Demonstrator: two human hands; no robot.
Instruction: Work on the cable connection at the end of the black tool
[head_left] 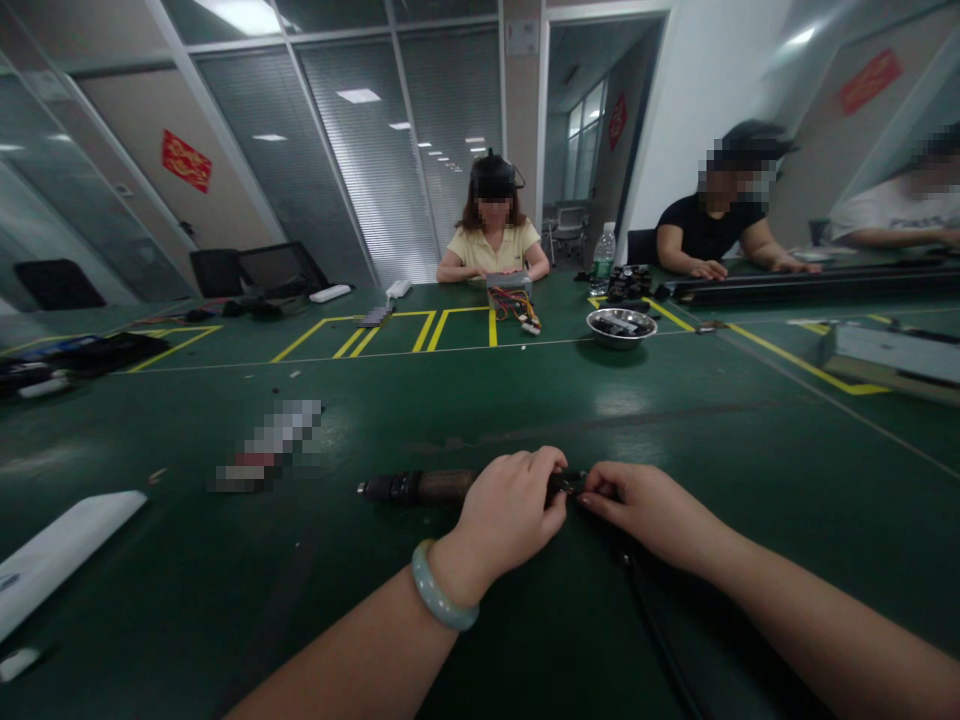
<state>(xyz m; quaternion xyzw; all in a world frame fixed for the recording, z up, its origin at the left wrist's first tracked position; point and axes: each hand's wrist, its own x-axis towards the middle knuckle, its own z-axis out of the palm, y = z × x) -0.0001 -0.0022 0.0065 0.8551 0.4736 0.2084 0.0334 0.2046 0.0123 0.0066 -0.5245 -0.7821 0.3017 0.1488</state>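
An electric screwdriver (442,487) with a black nose and a brown grip lies sideways on the green table, its tip to the left. My left hand (514,500), a pale green bangle at its wrist, is closed over the rear part of the tool. Close by on the right, my right hand (641,505) pinches at the tool's dark rear end. What sits between its fingertips is small and mostly hidden. A black cable (652,610) runs from below my right hand towards the near table edge.
A blurred-out flat object (274,445) and a white case (67,555) lie to the left. Farther back are a metal bowl (622,327) of dark parts, a water bottle (603,258) and a grey box with coloured wires (510,290). Several people sit around the table.
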